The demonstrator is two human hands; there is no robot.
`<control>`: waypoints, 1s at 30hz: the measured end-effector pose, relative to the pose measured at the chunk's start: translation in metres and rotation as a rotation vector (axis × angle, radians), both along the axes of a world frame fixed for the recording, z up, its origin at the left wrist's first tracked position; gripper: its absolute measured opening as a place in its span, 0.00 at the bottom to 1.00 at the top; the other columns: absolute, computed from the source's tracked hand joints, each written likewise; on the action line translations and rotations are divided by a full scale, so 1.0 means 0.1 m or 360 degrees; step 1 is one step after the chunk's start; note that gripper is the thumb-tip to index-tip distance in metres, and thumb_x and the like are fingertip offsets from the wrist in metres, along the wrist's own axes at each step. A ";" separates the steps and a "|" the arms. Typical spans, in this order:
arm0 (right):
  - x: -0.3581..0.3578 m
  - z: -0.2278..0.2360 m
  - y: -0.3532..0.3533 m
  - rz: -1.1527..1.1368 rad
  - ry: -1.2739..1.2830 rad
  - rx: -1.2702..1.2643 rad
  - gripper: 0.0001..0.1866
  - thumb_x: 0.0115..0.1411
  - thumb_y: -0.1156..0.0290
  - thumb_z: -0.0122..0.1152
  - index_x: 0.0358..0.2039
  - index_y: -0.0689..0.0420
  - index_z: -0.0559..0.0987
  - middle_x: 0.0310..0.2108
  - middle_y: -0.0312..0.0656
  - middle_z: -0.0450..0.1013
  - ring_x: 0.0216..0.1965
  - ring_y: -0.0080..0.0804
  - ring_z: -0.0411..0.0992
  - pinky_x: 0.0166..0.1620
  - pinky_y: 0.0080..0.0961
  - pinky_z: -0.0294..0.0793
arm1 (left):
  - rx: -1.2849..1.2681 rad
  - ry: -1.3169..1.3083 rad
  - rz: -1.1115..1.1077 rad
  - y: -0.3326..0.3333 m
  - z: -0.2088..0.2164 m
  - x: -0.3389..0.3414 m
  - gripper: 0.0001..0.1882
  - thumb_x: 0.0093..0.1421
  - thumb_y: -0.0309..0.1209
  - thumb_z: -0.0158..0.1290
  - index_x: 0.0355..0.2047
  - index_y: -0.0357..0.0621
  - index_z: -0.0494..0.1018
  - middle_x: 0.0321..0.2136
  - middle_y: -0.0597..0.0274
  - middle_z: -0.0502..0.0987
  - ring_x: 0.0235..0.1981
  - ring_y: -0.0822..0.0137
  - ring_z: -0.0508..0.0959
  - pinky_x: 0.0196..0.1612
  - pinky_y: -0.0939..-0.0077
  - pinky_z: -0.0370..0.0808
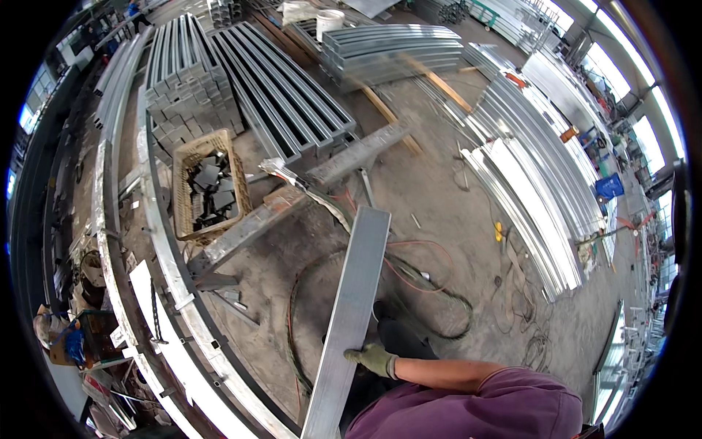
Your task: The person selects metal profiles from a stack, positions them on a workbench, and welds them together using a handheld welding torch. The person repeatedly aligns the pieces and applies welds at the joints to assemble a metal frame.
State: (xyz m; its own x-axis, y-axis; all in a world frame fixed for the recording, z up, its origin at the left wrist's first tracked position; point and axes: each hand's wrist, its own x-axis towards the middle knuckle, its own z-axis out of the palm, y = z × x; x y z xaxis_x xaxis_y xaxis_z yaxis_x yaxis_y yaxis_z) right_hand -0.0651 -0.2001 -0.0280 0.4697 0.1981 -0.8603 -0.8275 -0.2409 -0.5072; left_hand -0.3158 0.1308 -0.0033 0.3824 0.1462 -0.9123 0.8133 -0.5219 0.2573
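Long, flat-faced grey metal beam (pixel 347 307) slants up and away from the lower edge, directly under the right hand. Well off to that hand's left run long silvery metal rails with small tabs (pixel 167 260), side by side. Ahead of them and left of the hand, a tan openwork plastic basket (pixel 201 148) holds loose dark metal pieces (pixel 212 179), presumably so they don't scatter over the floor. Just nearer, a heavy, scuffed grey steel crossbar (pixel 245 235) lies on a slant, seemingly raised to serve as a support. Straight beyond the hand, silver-grey steel tubes (pixel 285 95) lie lengthwise together, which probably keeps the layer compact. Wearing an olive-green glove, the right hand (pixel 373 361) grasps the beam by its right edge, perhaps to steady it; the underside of that grip is hidden, and what bears the weight is unclear. The left hand is out of sight, so its state cannot be judged. Far ahead and slightly right, pale wooden strips (pixel 384 107) stick out from beneath a bundled metal stack (pixel 395 47), likely as spacers. Well to the hand's right, bright silver-white metal profiles (pixel 523 212) lie parallel, perhaps for tidy storage.
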 end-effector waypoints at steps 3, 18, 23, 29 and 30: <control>0.08 -0.02 -0.02 -0.0145 -0.0024 0.0095 0.29 0.67 0.49 0.73 0.52 0.65 0.85 0.43 0.41 0.84 0.39 0.33 0.82 0.39 0.33 0.83 | 0.0100 0.0041 -0.0021 -0.01 0.08 -0.12 0.42 0.64 0.67 0.60 0.51 0.32 0.84 0.43 0.45 0.88 0.45 0.55 0.86 0.50 0.64 0.80; 1.12 0.06 -1.76 -0.0403 -0.0521 0.0449 0.37 0.68 0.48 0.72 0.65 0.65 0.78 0.57 0.45 0.81 0.57 0.30 0.78 0.61 0.30 0.77 | 0.0517 -0.0364 -0.0374 -1.65 0.48 1.10 0.50 0.64 0.76 0.49 0.37 0.29 0.84 0.34 0.29 0.84 0.37 0.36 0.85 0.40 0.43 0.80; 0.93 -0.01 -2.38 0.0264 -0.0396 0.0700 0.37 0.71 0.40 0.63 0.68 0.57 0.77 0.61 0.43 0.78 0.57 0.33 0.77 0.64 0.32 0.73 | 0.0632 -0.0383 -0.0354 -2.68 0.64 2.04 0.52 0.60 0.80 0.49 0.34 0.32 0.84 0.34 0.30 0.84 0.40 0.34 0.85 0.45 0.41 0.79; 1.42 0.20 -3.63 -0.0138 -0.0499 0.0645 0.35 0.69 0.42 0.67 0.60 0.61 0.82 0.57 0.43 0.81 0.57 0.32 0.77 0.63 0.33 0.73 | 0.0536 -0.0605 -0.0505 -4.42 1.18 3.33 0.53 0.60 0.80 0.49 0.40 0.31 0.85 0.34 0.29 0.84 0.43 0.34 0.85 0.48 0.45 0.80; 1.45 0.15 -3.86 -0.0333 -0.0597 0.0727 0.33 0.70 0.44 0.67 0.60 0.62 0.81 0.56 0.43 0.82 0.57 0.31 0.77 0.63 0.32 0.73 | 0.0506 -0.0548 -0.0547 -4.70 1.26 3.56 0.53 0.61 0.79 0.49 0.40 0.30 0.85 0.34 0.29 0.84 0.43 0.34 0.85 0.48 0.46 0.80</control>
State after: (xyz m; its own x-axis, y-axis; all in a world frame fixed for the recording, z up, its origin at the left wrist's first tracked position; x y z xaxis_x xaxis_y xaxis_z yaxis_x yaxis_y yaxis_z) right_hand 0.0801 -0.5860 -0.0133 0.7917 0.3782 -0.4797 -0.5795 0.2167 -0.7856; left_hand 0.0397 -0.3390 0.1232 0.7235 0.2075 -0.6584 0.4804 -0.8362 0.2644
